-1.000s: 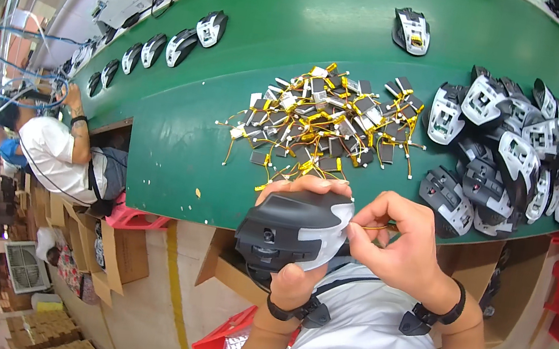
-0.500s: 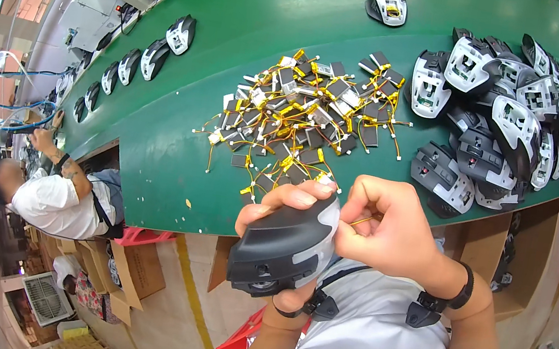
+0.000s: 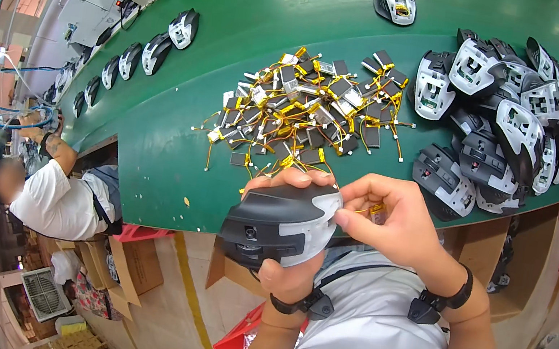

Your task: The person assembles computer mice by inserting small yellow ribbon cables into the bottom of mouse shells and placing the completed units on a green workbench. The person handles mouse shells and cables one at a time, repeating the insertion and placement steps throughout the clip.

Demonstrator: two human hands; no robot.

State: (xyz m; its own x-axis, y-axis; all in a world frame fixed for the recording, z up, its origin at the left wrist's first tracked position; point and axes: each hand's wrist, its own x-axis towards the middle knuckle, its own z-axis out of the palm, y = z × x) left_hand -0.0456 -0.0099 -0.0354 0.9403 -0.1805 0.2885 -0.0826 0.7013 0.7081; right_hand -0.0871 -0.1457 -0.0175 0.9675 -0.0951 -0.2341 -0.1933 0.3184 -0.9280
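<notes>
My left hand (image 3: pixel 293 279) is wrapped round a half-assembled computer mouse (image 3: pixel 279 224), black with a light grey side. It is held tilted above the near table edge, its underside hidden from view. Close to the grey end of the mouse, my right hand (image 3: pixel 400 221) pinches a small battery lead (image 3: pixel 377 210) with yellow tape and thin wires. The fingers cover most of it, so whether a battery body hangs from it cannot be told. Beyond my hands lies a heap of flat batteries (image 3: pixel 289 79) with yellow tape and wired plugs.
A pile of black-and-white mouse shells (image 3: pixel 520 132) covers the right of the green table (image 3: pixel 176 136). One shell (image 3: pixel 395 1) lies at the far side, and several stand in a row (image 3: pixel 183 28) at left. A co-worker (image 3: pixel 56 201) sits left. Cardboard boxes (image 3: pixel 134 272) stand below.
The mouse has turned in my left hand, showing more of its grey side. My right fingers have shifted, and yellow tape now shows between them. The co-worker's arms have moved.
</notes>
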